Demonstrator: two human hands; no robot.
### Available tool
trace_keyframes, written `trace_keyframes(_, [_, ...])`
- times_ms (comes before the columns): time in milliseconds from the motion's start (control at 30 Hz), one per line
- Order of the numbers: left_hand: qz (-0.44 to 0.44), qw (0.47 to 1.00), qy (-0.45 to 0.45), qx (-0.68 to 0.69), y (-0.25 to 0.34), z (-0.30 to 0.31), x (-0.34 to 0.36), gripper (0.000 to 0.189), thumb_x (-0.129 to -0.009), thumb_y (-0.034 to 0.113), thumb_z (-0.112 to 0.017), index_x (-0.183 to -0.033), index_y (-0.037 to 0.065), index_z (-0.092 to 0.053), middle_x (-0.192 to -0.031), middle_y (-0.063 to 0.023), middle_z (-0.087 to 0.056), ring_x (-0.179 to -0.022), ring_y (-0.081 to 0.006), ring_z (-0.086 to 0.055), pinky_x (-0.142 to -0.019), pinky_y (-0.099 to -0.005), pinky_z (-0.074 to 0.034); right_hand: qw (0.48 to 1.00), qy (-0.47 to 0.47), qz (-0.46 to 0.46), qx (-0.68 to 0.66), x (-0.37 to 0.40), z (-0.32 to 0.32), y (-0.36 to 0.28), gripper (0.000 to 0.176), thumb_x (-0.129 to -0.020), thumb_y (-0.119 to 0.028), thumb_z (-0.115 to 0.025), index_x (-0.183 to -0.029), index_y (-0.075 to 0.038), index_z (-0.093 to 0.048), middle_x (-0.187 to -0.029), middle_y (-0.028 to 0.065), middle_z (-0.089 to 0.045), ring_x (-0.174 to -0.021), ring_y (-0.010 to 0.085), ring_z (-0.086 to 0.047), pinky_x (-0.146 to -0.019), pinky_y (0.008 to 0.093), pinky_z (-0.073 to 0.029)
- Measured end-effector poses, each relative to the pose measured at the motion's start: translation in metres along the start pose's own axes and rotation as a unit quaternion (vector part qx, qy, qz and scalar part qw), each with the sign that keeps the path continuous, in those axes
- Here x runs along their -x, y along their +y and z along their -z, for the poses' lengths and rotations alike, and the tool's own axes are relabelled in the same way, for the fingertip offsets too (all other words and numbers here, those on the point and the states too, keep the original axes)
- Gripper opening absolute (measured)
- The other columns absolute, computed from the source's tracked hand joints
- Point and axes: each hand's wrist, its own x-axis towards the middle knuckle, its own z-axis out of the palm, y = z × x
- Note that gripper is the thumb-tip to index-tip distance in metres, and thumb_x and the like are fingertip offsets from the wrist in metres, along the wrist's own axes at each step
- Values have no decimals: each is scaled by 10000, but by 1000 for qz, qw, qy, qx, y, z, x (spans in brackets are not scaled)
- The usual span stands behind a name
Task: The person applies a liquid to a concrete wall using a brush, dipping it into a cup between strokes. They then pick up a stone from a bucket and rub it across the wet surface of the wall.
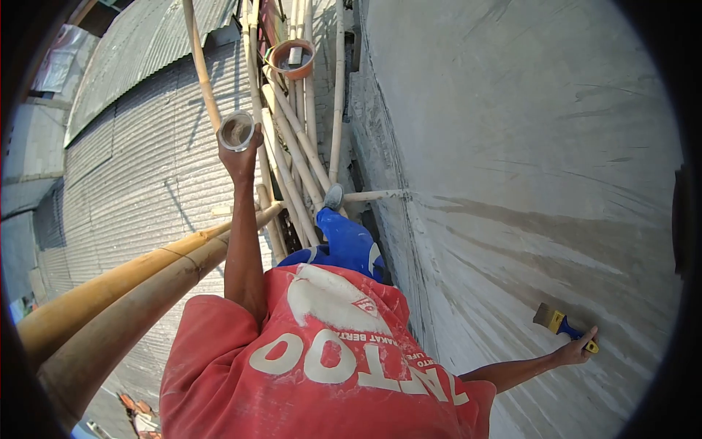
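Note:
Near the top left of centre, my left hand (241, 157) is wrapped round a clear plastic cup (236, 132) with some brownish content inside. My right hand (574, 350), at the lower right, grips the handle of a wide paint brush (561, 325) with a blue and yellow handle. The brush's bristles point up and left, close to the grey wall (512, 132). Darker, damp-looking streaks fan across the wall around the brush. Whether the bristles touch the wall I cannot tell.
Bamboo poles (292, 146) lie below, with one foot on them. An orange-brown bucket (292, 60) stands on the poles ahead. Thick bamboo rails (139, 267) cross at the left. Corrugated roofing (146, 146) lies beyond them.

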Motion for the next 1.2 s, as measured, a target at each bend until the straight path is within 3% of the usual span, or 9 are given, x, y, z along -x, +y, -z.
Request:
trace_keyframes(233, [15,1000,27,4,-26,-24,-55,526,-690,163,-820,-1092,-18,-533,-1022,-106,-599,-930,-181,-581,-830,-305,-473,997,56,-45,-32,-5,3,-3,472,-841,-390,-664,-847,81,-630,-800,68,-583,-728,142,-513,-651,293,-427])
trace_keyframes(400, [-20,999,33,5,-27,-24,-86,530,-684,147,-823,-1089,-30,-532,-1022,-116,-601,-923,-182,-586,-815,-295,-482,986,72,-149,30,-21,14,31,556,-843,-427,-651,-1004,105,-640,-910,102,-620,-765,168,-541,-692,311,-449])
trace_keyframes(600, [-24,998,49,-22,-42,-5,-107,529,-678,166,-831,-1079,-26,-545,-1011,-113,-612,-923,-181,-598,-812,-299,-488,992,74,-95,24,-12,5,5,587,-811,-478,-668,-939,95,-650,-921,127,-640,-786,180,-573,-700,309,-463])
trace_keyframes(733, [-34,996,35,-76,-45,10,-111,498,-706,161,-817,-1080,-22,-545,-1017,-100,-599,-909,-162,-582,-803,-287,-477,991,56,-116,44,-20,12,29,613,-847,-464,-629,-1075,104,-615,-1076,164,-636,-914,191,-601,-788,300,-469])
trace_keyframes(767, [-42,996,37,-73,-47,12,-112,484,-713,144,-808,-1083,-20,-542,-1020,-101,-597,-900,-163,-583,-791,-286,-478,992,60,-101,39,-19,12,32,631,-826,-482,-648,-1038,112,-627,-981,158,-654,-829,192,-600,-722,308,-470])
trace_keyframes(867, [14,999,11,-29,-76,15,-114,474,-736,76,-767,-1127,-11,-514,-1073,-116,-579,-966,-181,-572,-821,-309,-490,987,46,-155,11,-12,12,27,634,-838,-490,-628,-1060,103,-623,-1000,158,-651,-831,197,-599,-730,310,-471])
trace_keyframes(1000, [-22,999,-5,-34,-70,10,-117,489,-733,98,-774,-1136,-3,-517,-1083,-104,-579,-978,-177,-569,-848,-313,-476,985,46,-150,72,-7,11,27,658,-867,-526,-559,-1104,86,-608,-1024,195,-643,-874,256,-599,-778,347,-462])
trace_keyframes(1133, [14,999,-20,-35,-64,9,-118,516,-681,112,-809,-1100,-16,-535,-1025,-121,-609,-935,-203,-597,-833,-316,-478,983,62,-144,92,-5,4,19,671,-869,-546,-537,-1093,82,-613,-1035,232,-635,-884,295,-601,-785,372,-453])
trace_keyframes(1200, [5,999,-29,-35,-63,10,-122,516,-678,115,-811,-1095,-15,-536,-1020,-120,-611,-931,-200,-598,-828,-313,-478,979,73,-156,107,0,-13,-14,612,-871,-511,-567,-1064,66,-634,-977,166,-653,-836,227,-588,-750,337,-452])
